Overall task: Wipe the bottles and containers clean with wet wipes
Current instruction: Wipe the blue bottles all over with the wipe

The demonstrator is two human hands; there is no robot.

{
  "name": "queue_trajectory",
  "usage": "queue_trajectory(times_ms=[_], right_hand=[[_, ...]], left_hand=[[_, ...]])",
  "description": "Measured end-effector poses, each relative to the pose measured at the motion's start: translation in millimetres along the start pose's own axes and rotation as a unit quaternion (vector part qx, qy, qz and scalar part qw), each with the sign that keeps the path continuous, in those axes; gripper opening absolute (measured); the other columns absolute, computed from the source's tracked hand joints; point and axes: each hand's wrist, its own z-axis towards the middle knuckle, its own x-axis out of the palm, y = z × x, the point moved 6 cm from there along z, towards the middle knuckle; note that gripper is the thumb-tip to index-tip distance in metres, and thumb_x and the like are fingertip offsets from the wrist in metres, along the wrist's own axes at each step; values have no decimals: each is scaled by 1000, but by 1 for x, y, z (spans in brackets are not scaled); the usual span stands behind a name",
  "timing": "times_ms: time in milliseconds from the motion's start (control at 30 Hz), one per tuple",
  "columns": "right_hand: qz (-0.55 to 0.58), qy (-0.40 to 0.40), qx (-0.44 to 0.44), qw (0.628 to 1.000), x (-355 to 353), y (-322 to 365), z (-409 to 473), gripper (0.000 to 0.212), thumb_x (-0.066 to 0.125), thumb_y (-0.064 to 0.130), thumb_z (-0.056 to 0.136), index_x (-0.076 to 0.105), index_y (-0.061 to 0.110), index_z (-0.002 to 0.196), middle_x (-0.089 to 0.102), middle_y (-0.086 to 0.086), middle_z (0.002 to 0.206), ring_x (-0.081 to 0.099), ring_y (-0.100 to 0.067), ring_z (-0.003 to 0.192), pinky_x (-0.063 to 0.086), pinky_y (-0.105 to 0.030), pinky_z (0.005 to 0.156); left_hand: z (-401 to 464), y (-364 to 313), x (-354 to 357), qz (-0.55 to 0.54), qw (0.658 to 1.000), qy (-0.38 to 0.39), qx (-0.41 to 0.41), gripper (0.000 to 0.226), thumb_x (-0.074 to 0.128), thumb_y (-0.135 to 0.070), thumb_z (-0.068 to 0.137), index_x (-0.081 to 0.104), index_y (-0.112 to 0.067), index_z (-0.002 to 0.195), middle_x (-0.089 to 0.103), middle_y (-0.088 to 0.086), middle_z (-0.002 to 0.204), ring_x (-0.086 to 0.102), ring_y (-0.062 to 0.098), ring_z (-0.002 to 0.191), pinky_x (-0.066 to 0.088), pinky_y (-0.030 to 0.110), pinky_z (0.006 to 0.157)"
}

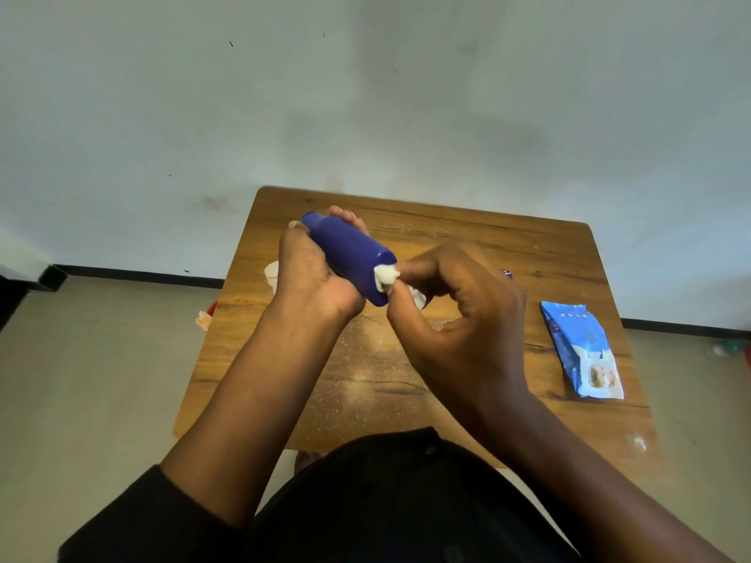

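My left hand (313, 274) grips a dark blue bottle (349, 253), held tilted above the wooden table (467, 245) with its base toward me. My right hand (451, 314) pinches a small white wet wipe (385, 276) between thumb and fingers and presses it against the bottle's near end. More of the wipe shows under my right fingers. A blue pack of wet wipes (581, 349) lies flat on the table's right side, apart from both hands.
A pale container (271, 274) peeks out behind my left hand at the table's left edge. A small blue item (507, 274) shows just past my right hand. A red and white object (206, 316) lies on the floor left of the table. A wall stands right behind the table.
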Motion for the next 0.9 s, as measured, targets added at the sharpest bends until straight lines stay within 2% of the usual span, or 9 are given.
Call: queue_trajectory(times_ms=[133, 300, 400, 500, 567, 633, 767, 833, 900], right_hand=[[1, -14, -1, 1000, -10, 1, 19, 9, 75, 6, 91, 76, 7, 100, 72, 1, 91, 65, -11, 83, 55, -30, 69], [13, 32, 5, 999, -14, -2, 23, 14, 78, 10, 92, 79, 15, 104, 74, 6, 96, 68, -11, 89, 57, -28, 73], [-19, 75, -36, 996, -6, 4, 6, 17, 79, 9, 89, 79, 14, 106, 70, 2, 101, 64, -9, 90, 51, -21, 73], [-32, 98, -66, 993, -3, 3, -7, 15, 80, 7, 88, 80, 13, 101, 69, 1, 99, 63, -8, 89, 50, -22, 74], [-37, 130, -78, 988, 0, 0, -15, 14, 79, 7, 89, 80, 13, 102, 71, 2, 99, 65, -8, 91, 52, -25, 75], [-15, 115, -64, 991, -6, -6, -18, 14, 79, 5, 89, 80, 11, 101, 71, 1, 97, 66, -9, 90, 52, -23, 75], [12, 23, 30, 999, -34, -18, -3, 15, 76, 12, 94, 75, 23, 105, 72, 10, 95, 68, -9, 88, 53, -17, 74], [25, 2, 71, 997, -43, -25, 8, 15, 74, 19, 96, 73, 27, 108, 74, 15, 99, 72, -9, 92, 58, -19, 75], [19, -4, 77, 997, -49, -26, 20, 13, 74, 20, 98, 73, 26, 109, 74, 16, 101, 73, -7, 95, 60, -18, 78]], left_hand=[[3, -4, 2, 70, 996, 34, 33, 34, 47, -41, 110, 63, -11, 105, 63, 2, 75, 62, 15, 58, 56, 24, 65], [-3, -11, 7, 143, 984, 69, 80, 44, 42, -51, 110, 62, -13, 100, 61, 2, 80, 59, 14, 63, 54, 26, 62], [-3, -15, 7, 140, 984, 56, 95, 45, 41, -51, 110, 62, -13, 100, 62, 2, 78, 59, 14, 61, 55, 24, 60], [-1, -16, 7, 108, 990, 64, 70, 46, 41, -52, 110, 62, -14, 94, 62, -1, 76, 60, 13, 59, 55, 22, 57], [-1, -18, 9, 106, 988, 89, 62, 45, 42, -52, 110, 62, -13, 101, 62, -1, 77, 61, 14, 61, 56, 23, 58], [-4, -20, 13, 140, 978, 137, 76, 44, 41, -53, 109, 60, -13, 112, 63, 0, 81, 62, 15, 66, 57, 26, 62], [-11, -25, 19, 295, 911, 229, 175, 47, 45, -48, 109, 55, -6, 128, 64, 6, 89, 64, 21, 74, 57, 35, 70], [-16, -22, 23, 401, 845, 268, 232, 37, 52, -30, 107, 56, -3, 131, 66, 7, 91, 66, 23, 77, 59, 39, 73], [-21, -15, 24, 503, 759, 302, 284, 32, 58, -19, 104, 59, -3, 131, 71, 7, 94, 70, 23, 84, 61, 40, 81]])
